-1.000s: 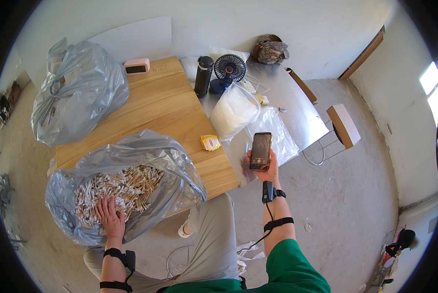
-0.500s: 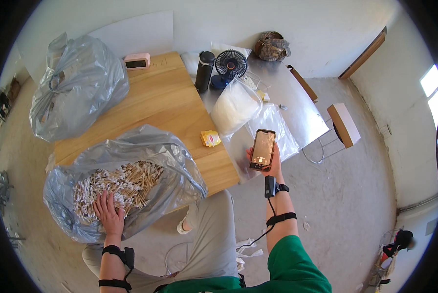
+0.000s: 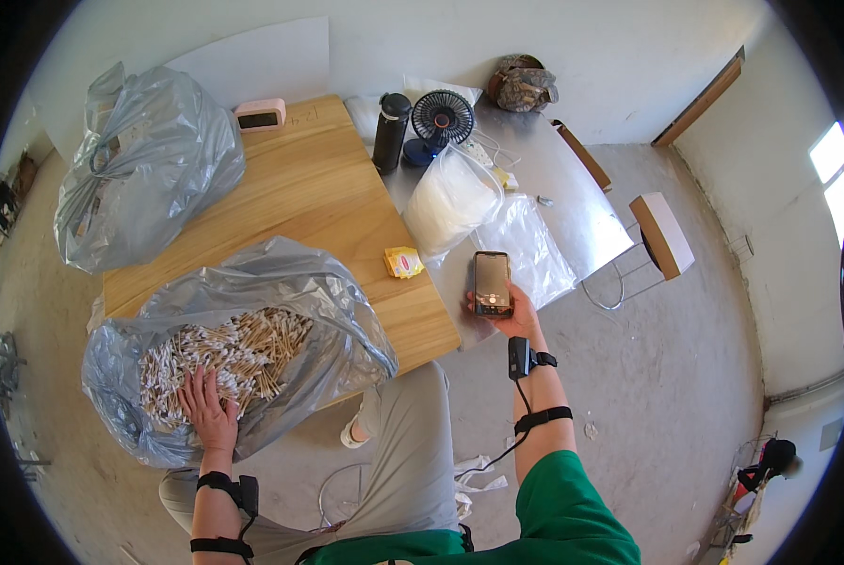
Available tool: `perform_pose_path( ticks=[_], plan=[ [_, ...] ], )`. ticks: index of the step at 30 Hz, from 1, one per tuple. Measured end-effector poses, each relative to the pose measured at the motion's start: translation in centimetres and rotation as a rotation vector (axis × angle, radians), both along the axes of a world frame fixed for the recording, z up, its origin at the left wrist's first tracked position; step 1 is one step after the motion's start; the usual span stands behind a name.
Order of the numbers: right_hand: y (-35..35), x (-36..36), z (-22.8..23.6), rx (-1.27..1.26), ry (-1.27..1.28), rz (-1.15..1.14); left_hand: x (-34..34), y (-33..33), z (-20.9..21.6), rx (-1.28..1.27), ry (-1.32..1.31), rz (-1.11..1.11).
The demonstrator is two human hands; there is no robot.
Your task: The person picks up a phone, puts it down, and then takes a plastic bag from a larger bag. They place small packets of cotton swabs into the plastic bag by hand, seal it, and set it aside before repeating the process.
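Firstly, wooden tabletop (image 3: 347, 202): pale brown, grained; adjoined a shiny metal table (image 3: 577, 221) on its right.
Open grey bag (image 3: 342, 325): lay at the tabletop's near left edge, partly overhanging; contained a heap of cotton swabs (image 3: 262, 353).
Left hand (image 3: 213, 414): unclenched — palm down on the swabs, fingers slightly spread.
Right hand (image 3: 519, 318): grasped a phone (image 3: 492, 282), screen lit, above the metal table's near edge.
Tabletop, rear left: bore a closed grey bag (image 3: 163, 179) and a pink box-shaped device (image 3: 260, 115).
Tabletop, right edge: bore a yellow packet (image 3: 403, 263).
Metal table: carried a black bottle (image 3: 392, 132), a fan (image 3: 443, 116), a white-filled clear bag (image 3: 448, 202), flat clear plastic (image 3: 526, 250) and a camouflage cap (image 3: 524, 85).
Room: pale walls (image 3: 629, 66), grey stained floor (image 3: 648, 377) — a stool (image 3: 662, 235) stood right of the metal table; a bright window (image 3: 832, 165) showed at far right.
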State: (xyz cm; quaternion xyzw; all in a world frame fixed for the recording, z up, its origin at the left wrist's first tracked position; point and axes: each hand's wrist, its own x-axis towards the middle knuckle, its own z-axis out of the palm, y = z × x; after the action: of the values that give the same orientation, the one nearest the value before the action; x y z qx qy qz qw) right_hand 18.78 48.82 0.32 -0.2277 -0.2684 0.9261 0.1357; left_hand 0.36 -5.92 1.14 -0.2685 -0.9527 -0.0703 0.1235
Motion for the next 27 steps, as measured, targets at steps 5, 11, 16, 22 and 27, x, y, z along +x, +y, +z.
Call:
perform_pose_path(
  ticks=[5, 11, 16, 22, 27],
  plan=[
    [-0.9, 0.8, -0.4, 0.089, -0.066, -0.001, -0.2, -0.4, -0.2, -0.013, 0.035, -0.008],
    [-1.5, 1.2, -0.2, -0.057, 0.102, 0.024, -0.2, -0.4, -0.3, -0.004, 0.048, -0.017],
    [-1.8, 1.3, -0.2, 0.042, 0.013, 0.034, -0.2, -0.3, -0.4, 0.001, 0.052, -0.014],
    [-1.9, 1.3, -0.7, 0.130, -0.049, 0.072, -0.2, -0.3, -0.2, -0.003, 0.013, 0.005],
    [-1.9, 1.3, -0.7, 0.059, -0.038, 0.026, -0.1, -0.1, -0.1, 0.005, 0.008, 0.001]
  ],
)
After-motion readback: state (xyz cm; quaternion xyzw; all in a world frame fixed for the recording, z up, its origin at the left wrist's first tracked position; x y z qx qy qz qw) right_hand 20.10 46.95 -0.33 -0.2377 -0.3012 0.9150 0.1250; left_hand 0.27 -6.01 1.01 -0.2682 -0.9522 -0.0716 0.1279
